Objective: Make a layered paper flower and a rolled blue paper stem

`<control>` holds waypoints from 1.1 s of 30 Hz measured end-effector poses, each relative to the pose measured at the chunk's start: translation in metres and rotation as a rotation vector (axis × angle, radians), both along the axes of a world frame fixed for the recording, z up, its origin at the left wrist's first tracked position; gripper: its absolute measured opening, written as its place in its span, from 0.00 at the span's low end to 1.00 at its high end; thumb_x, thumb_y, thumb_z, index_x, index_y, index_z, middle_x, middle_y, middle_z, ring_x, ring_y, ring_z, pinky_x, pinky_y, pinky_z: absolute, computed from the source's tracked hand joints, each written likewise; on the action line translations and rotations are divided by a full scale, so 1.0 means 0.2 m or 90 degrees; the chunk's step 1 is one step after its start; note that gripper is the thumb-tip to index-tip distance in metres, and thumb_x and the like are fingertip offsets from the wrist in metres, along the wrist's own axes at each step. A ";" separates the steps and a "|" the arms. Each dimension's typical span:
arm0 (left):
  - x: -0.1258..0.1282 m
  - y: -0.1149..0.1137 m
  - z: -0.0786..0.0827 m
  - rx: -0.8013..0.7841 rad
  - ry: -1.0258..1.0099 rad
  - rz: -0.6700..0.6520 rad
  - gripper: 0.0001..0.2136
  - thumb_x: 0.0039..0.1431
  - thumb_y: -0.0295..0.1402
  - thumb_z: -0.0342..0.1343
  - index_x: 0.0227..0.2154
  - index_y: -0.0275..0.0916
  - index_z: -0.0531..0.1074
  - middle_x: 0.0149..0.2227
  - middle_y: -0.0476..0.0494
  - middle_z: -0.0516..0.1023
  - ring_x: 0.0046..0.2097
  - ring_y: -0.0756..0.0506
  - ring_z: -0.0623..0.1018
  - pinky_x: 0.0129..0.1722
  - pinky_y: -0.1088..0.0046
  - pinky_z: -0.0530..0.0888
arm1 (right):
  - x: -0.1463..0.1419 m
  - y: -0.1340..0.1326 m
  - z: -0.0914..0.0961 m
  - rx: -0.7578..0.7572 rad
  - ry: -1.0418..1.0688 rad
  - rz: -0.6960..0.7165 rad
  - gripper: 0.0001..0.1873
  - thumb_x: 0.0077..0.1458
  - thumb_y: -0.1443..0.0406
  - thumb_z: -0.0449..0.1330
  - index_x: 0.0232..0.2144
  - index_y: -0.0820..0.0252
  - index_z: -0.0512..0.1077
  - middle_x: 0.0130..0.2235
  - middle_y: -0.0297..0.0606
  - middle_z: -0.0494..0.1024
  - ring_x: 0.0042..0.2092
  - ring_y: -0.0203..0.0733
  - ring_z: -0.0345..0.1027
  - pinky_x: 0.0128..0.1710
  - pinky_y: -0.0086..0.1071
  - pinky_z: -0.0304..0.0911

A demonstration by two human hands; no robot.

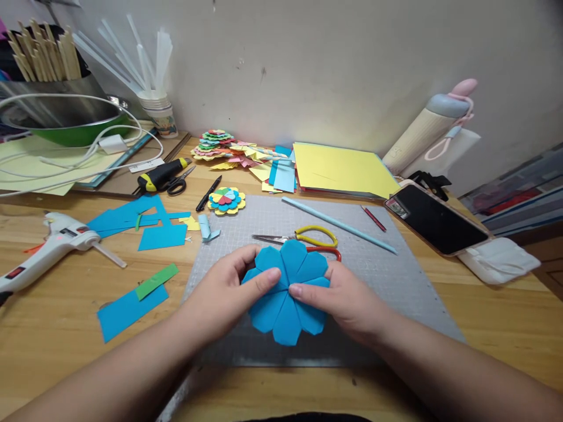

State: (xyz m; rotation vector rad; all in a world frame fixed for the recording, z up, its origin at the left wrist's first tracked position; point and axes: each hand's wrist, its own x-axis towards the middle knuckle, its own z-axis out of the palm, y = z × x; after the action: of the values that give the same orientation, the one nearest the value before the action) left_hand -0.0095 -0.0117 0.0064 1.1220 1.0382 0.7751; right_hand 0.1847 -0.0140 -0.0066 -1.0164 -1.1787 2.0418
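A blue paper flower (288,319) with rounded petals and creases meeting at its centre is held up over the grey cutting mat (373,299). My left hand (240,287) grips its left side, thumb flat on a petal and fingers behind. On the right side, my right hand (338,296) pinches it, the thumb tip near the centre. The fingers behind the paper are mostly hidden. Just beyond the flower lie scissors (316,235) with one yellow and one red handle, partly covered by it. A light blue paper stick (338,224) rests farther back on the mat.
To the left are a glue gun (61,240), blue paper scraps (162,237) and a green strip (157,281). A small layered paper flower (226,200) sits by the mat's back edge. Yellow sheets (343,167) lie by the wall; a phone (440,217) is at the right.
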 end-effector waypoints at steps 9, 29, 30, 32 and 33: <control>0.00 0.01 -0.03 0.023 -0.002 0.018 0.13 0.53 0.39 0.63 0.38 0.38 0.73 0.35 0.46 0.79 0.36 0.46 0.77 0.35 0.72 0.74 | -0.02 0.01 0.00 -0.056 0.038 -0.173 0.19 0.50 0.53 0.67 0.38 0.60 0.76 0.37 0.41 0.81 0.35 0.42 0.74 0.37 0.37 0.69; -0.01 -0.03 -0.08 0.456 0.431 -0.037 0.08 0.62 0.34 0.53 0.44 0.46 0.69 0.52 0.42 0.65 0.49 0.42 0.72 0.42 0.64 0.73 | -0.03 0.00 -0.02 -0.139 0.072 -0.202 0.15 0.49 0.59 0.68 0.38 0.60 0.77 0.35 0.38 0.79 0.32 0.37 0.68 0.35 0.32 0.64; -0.01 -0.03 -0.08 0.451 0.435 -0.040 0.08 0.62 0.33 0.53 0.43 0.46 0.69 0.52 0.42 0.65 0.48 0.43 0.73 0.42 0.64 0.73 | -0.03 0.00 -0.02 -0.132 0.069 -0.201 0.15 0.48 0.59 0.68 0.38 0.60 0.77 0.35 0.38 0.79 0.33 0.38 0.68 0.35 0.32 0.63; -0.01 -0.03 -0.08 0.430 0.435 -0.050 0.07 0.61 0.32 0.53 0.42 0.46 0.69 0.51 0.43 0.64 0.45 0.44 0.73 0.40 0.65 0.73 | -0.03 0.00 -0.03 -0.128 0.062 -0.194 0.14 0.48 0.58 0.68 0.37 0.60 0.77 0.34 0.38 0.79 0.33 0.38 0.69 0.35 0.32 0.63; -0.01 -0.02 -0.07 0.415 0.429 -0.058 0.06 0.61 0.31 0.54 0.40 0.45 0.68 0.50 0.44 0.64 0.44 0.44 0.73 0.39 0.65 0.72 | -0.03 0.00 -0.04 -0.129 0.057 -0.187 0.14 0.48 0.58 0.68 0.36 0.60 0.77 0.34 0.38 0.79 0.33 0.38 0.68 0.35 0.32 0.63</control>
State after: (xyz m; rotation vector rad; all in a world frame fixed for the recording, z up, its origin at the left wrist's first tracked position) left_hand -0.0119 -0.0164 -0.0085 2.0695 1.3084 0.6883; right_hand 0.1788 -0.0149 -0.0139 -1.1084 -0.7385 1.9737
